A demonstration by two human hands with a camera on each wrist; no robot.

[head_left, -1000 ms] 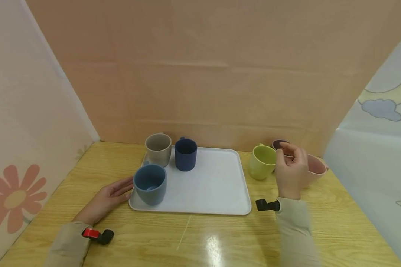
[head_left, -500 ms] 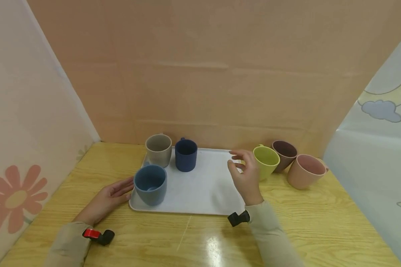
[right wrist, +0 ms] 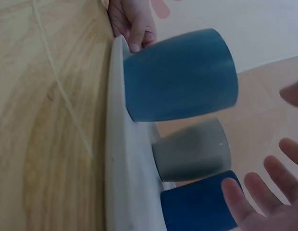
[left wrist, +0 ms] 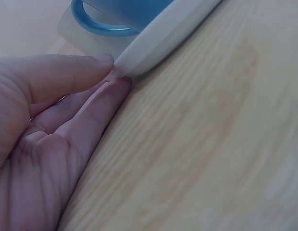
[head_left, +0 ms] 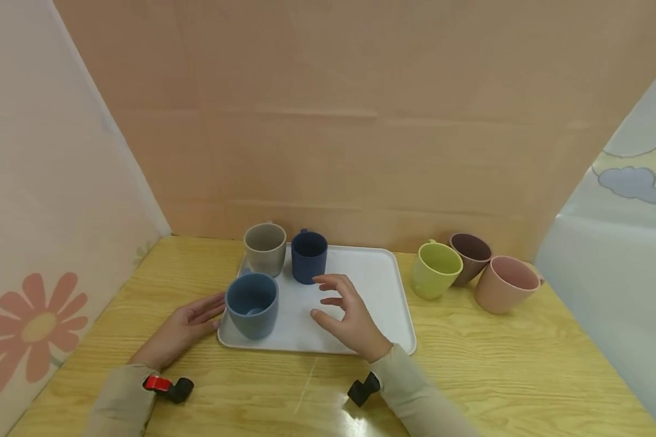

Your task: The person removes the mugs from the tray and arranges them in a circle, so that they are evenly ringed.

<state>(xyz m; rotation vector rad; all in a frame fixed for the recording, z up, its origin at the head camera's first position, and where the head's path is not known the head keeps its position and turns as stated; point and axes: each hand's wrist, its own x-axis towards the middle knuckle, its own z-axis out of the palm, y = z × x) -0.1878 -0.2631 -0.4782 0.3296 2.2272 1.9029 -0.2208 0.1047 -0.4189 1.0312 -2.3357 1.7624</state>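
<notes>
A white tray point(head_left: 372, 297) bears a grey mug point(head_left: 266, 255), a dark blue mug point(head_left: 308, 261) and a larger teal-blue mug point(head_left: 252, 312), all upright. My left hand point(head_left: 180, 331) lies at the tray's front left corner. In the left wrist view, its thumb point(left wrist: 86, 72) and fingertips meet at the tray's rim, pinching it. My right hand point(head_left: 347, 315) hovers over the middle of the tray, fingers spread and bent, holding nothing. Its thumb and fingers point(right wrist: 264, 192) face the mugs, with a gap between them and the teal-blue mug.
To the right of the tray, a lime green mug point(head_left: 436, 270), a dark purple mug point(head_left: 472, 258) and a pink mug point(head_left: 507, 285) stand close together on the wooden table point(head_left: 497, 370). A peach backdrop point(head_left: 328, 152) rises behind, with patterned side walls.
My right hand has swept left from the lime green, purple and pink mugs to over the tray, its fingers spreading. My left hand keeps its place, and the view has shifted slightly.
</notes>
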